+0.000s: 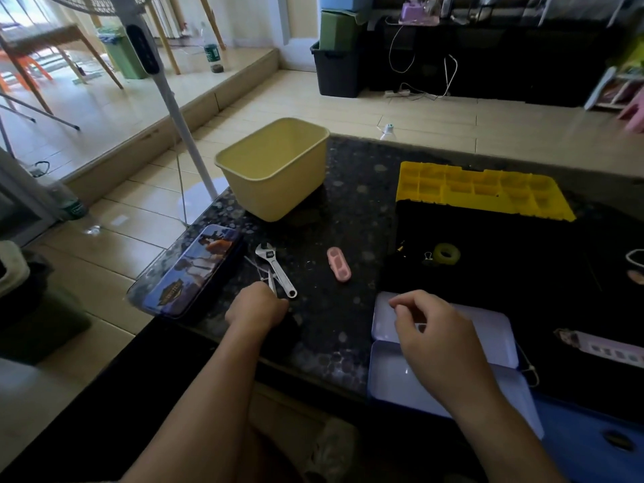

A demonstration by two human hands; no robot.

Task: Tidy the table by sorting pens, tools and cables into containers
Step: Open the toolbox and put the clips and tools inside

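Tool-sorting step. Left hand (pixel 256 306) fingers curled round thin tool (pixel 272 285), beside wrench (pixel 275 268) on worktop (pixel 348 210). Right hand (pixel 442 339) loosely curled, empty, above open tin (pixel 488 329). Next, likely: lift clear, carry to a container.

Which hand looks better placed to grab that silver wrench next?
Probably left: the left hand sits right beside the silver metal adjustable wrench, while the right hand hovers over the open pale purple tin, farther away.
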